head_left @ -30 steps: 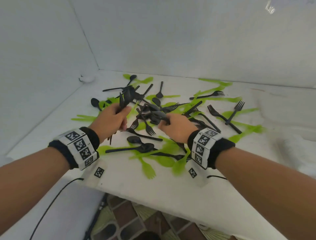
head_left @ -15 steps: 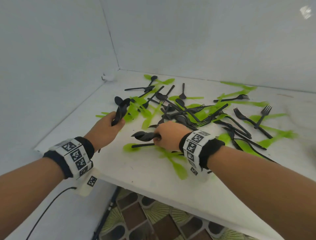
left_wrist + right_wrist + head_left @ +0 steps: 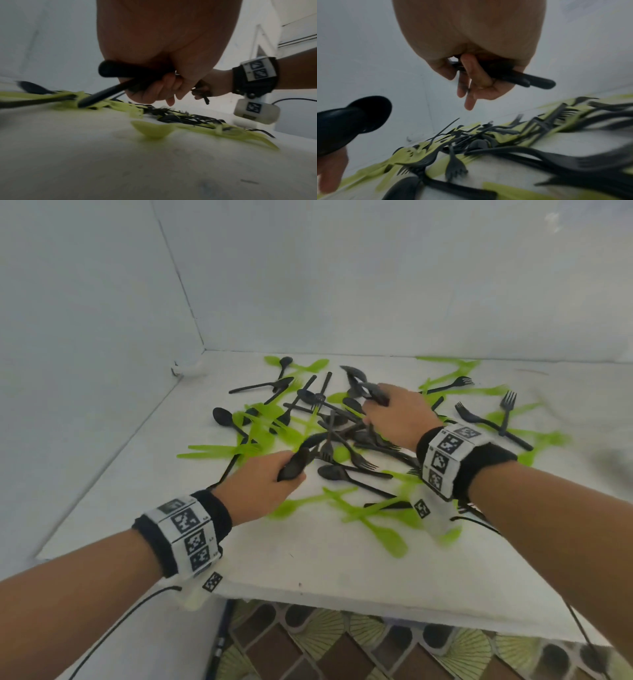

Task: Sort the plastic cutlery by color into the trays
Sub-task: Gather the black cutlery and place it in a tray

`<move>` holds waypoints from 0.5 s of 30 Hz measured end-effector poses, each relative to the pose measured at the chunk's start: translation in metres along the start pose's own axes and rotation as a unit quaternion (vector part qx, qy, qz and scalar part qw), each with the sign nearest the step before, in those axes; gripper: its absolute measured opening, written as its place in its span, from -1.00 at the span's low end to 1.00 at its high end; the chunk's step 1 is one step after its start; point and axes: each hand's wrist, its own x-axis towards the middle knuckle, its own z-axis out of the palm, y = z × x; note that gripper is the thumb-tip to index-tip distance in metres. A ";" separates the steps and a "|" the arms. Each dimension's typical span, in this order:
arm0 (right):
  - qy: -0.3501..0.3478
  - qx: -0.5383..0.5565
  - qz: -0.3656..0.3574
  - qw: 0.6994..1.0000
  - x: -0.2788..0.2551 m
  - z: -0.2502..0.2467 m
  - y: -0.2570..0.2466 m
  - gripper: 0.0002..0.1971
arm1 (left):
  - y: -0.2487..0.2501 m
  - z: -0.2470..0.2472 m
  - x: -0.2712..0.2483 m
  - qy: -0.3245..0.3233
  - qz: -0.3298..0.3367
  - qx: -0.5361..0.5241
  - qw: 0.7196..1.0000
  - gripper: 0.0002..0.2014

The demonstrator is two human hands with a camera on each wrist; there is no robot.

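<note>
A tangle of black cutlery (image 3: 346,436) and green cutlery (image 3: 260,433) lies spread over the white table (image 3: 308,556). My left hand (image 3: 263,484) is at the pile's near left edge and grips a bunch of black spoons (image 3: 294,465); in the left wrist view the black spoons (image 3: 123,70) stick out of the curled fingers (image 3: 159,89). My right hand (image 3: 394,416) hovers over the middle of the pile, gripping black cutlery (image 3: 363,386). The right wrist view shows its black handles (image 3: 534,79) held against the palm while two fingers (image 3: 469,97) point down. No tray is in view.
White walls (image 3: 102,337) close the table at the left and back. A small white object (image 3: 186,368) sits in the far left corner. Black forks (image 3: 496,419) lie at the right. The table's front edge (image 3: 376,607) runs below my wrists, over a patterned floor (image 3: 325,648).
My right hand rose from the pile's near side and moved farther in, carrying black cutlery. My left hand shifted right toward the pile with its spoons. The head view turned left.
</note>
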 end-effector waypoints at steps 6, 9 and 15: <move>0.057 -0.007 0.054 0.997 -0.012 -0.011 0.034 -0.77 | 0.042 0.034 0.024 -0.092 0.146 0.120 0.978 -0.91; 0.018 -0.054 0.085 0.995 -0.019 -0.008 0.044 -0.65 | 0.069 0.051 0.034 -0.135 0.148 0.191 0.961 -0.66; -0.036 -0.130 0.091 0.987 -0.027 -0.001 0.059 -0.79 | 0.089 0.064 0.052 -0.188 0.081 0.228 0.952 -0.74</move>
